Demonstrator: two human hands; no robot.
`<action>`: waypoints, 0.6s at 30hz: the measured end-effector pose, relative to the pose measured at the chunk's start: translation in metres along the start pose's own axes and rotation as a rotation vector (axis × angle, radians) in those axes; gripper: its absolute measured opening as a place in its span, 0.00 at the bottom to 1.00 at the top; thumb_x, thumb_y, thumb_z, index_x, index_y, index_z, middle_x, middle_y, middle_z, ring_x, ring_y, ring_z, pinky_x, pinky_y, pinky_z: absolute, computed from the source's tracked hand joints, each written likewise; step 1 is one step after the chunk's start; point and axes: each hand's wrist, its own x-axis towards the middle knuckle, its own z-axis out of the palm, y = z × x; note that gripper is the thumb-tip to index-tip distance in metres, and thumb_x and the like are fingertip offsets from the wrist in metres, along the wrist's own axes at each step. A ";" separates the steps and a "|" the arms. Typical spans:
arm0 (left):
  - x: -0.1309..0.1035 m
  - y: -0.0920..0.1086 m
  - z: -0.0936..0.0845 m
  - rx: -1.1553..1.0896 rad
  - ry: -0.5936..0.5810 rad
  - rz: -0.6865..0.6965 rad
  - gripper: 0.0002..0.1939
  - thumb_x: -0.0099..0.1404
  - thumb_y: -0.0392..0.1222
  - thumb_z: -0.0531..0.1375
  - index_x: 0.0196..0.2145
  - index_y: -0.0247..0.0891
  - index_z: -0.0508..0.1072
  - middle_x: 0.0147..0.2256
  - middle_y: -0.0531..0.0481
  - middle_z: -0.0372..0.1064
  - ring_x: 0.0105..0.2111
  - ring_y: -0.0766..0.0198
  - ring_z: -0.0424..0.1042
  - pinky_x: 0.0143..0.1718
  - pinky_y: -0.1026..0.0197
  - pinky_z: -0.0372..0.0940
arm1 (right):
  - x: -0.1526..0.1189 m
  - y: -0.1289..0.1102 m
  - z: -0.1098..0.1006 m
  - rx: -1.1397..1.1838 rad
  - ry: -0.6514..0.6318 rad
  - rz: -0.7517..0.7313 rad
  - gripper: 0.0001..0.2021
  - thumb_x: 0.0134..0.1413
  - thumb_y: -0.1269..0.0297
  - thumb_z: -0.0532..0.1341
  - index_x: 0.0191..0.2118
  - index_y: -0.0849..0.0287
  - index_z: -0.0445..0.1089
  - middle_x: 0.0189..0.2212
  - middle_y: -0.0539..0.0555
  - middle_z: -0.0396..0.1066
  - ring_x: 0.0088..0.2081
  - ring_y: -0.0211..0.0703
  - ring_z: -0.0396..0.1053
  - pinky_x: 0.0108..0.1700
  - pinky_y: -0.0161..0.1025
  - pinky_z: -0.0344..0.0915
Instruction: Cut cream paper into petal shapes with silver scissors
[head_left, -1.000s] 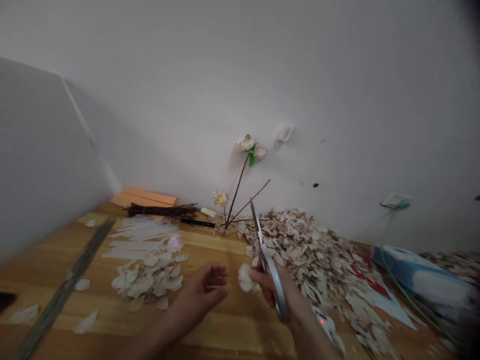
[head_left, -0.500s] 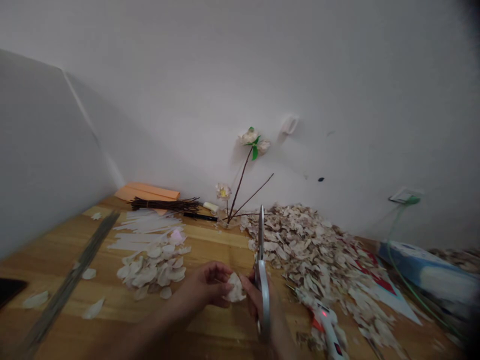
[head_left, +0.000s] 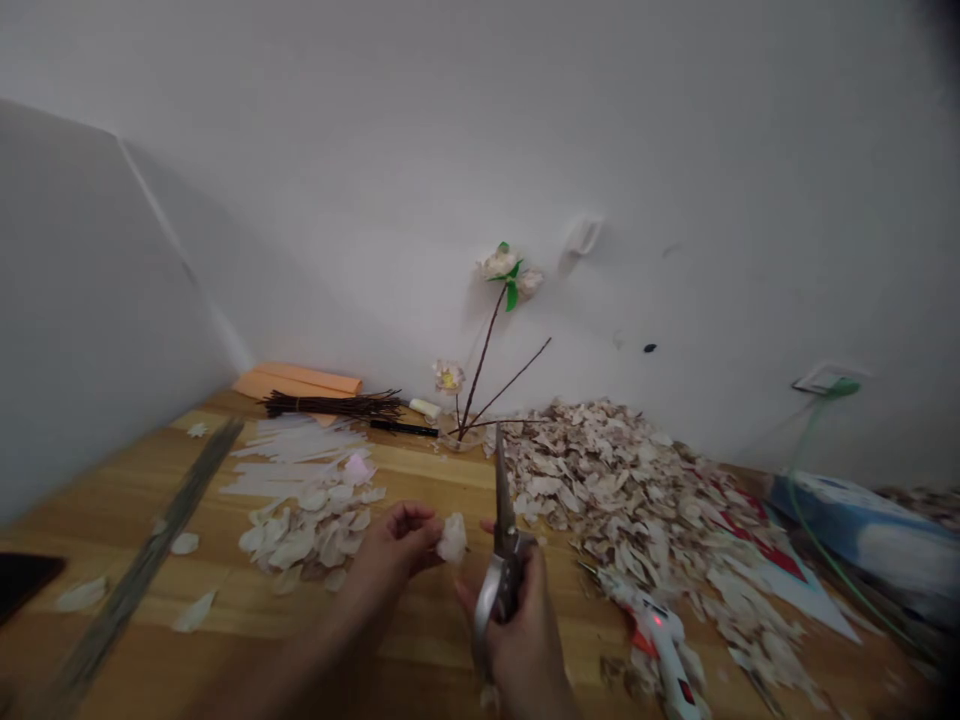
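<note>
My left hand (head_left: 403, 540) pinches a pale petal (head_left: 453, 540) between thumb and fingertips, above the wooden table. Just right of it, my right hand (head_left: 525, 630) is wrapped round the handles of a pair of scissors (head_left: 504, 510). Their blades point up and away, toward the wall, and look closed or nearly so. Petal and scissors are apart. To the left of my left hand lies a small heap of white petals (head_left: 307, 530). A far larger pile of dry petals (head_left: 600, 460) spreads out on the right.
A white glue gun (head_left: 660, 640) with a red light lies at the right front. Flowers on a twig stem (head_left: 487, 350) stand by the wall. Further left are a bundle of brown twigs (head_left: 330, 404), white sticks (head_left: 277, 465) and grey wires (head_left: 165, 530).
My right hand has turned the scissors and tilted them leftward, off the petal. The left hand has moved slightly up and left, still pinching the petal. The view has shifted a little.
</note>
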 end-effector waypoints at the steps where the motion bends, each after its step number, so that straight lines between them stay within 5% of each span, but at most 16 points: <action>1: 0.000 -0.001 0.001 -0.007 0.004 0.001 0.21 0.35 0.42 0.72 0.25 0.35 0.67 0.20 0.56 0.68 0.22 0.68 0.69 0.27 0.63 0.66 | -0.002 0.001 0.001 -0.028 -0.027 0.023 0.20 0.39 0.66 0.64 0.41 0.57 0.61 0.20 0.43 0.66 0.21 0.37 0.63 0.25 0.32 0.62; 4: -0.003 -0.004 0.003 -0.019 -0.015 -0.006 0.22 0.34 0.43 0.72 0.25 0.34 0.66 0.21 0.55 0.69 0.21 0.68 0.69 0.28 0.63 0.67 | -0.003 0.004 0.001 -0.102 -0.052 0.021 0.14 0.44 0.63 0.61 0.39 0.57 0.60 0.19 0.42 0.63 0.20 0.36 0.61 0.27 0.34 0.62; 8: -0.006 -0.007 0.006 0.009 -0.052 -0.022 0.21 0.37 0.44 0.71 0.26 0.34 0.66 0.22 0.54 0.69 0.23 0.67 0.71 0.30 0.62 0.68 | 0.000 0.006 -0.002 -0.083 -0.008 -0.012 0.11 0.47 0.60 0.59 0.36 0.57 0.61 0.25 0.47 0.71 0.25 0.39 0.68 0.32 0.35 0.64; 13: -0.008 -0.008 0.010 0.137 0.023 -0.027 0.26 0.40 0.52 0.68 0.32 0.37 0.64 0.21 0.60 0.64 0.15 0.69 0.66 0.20 0.61 0.67 | 0.005 0.002 0.000 0.047 0.114 0.048 0.12 0.44 0.56 0.61 0.33 0.57 0.62 0.26 0.49 0.73 0.26 0.41 0.71 0.30 0.36 0.67; 18: -0.013 -0.006 0.013 0.223 -0.109 -0.109 0.27 0.38 0.58 0.66 0.28 0.35 0.66 0.23 0.55 0.68 0.18 0.67 0.71 0.23 0.61 0.68 | 0.009 0.004 0.002 0.107 0.155 0.071 0.13 0.40 0.56 0.63 0.30 0.57 0.63 0.23 0.49 0.72 0.24 0.40 0.70 0.27 0.35 0.67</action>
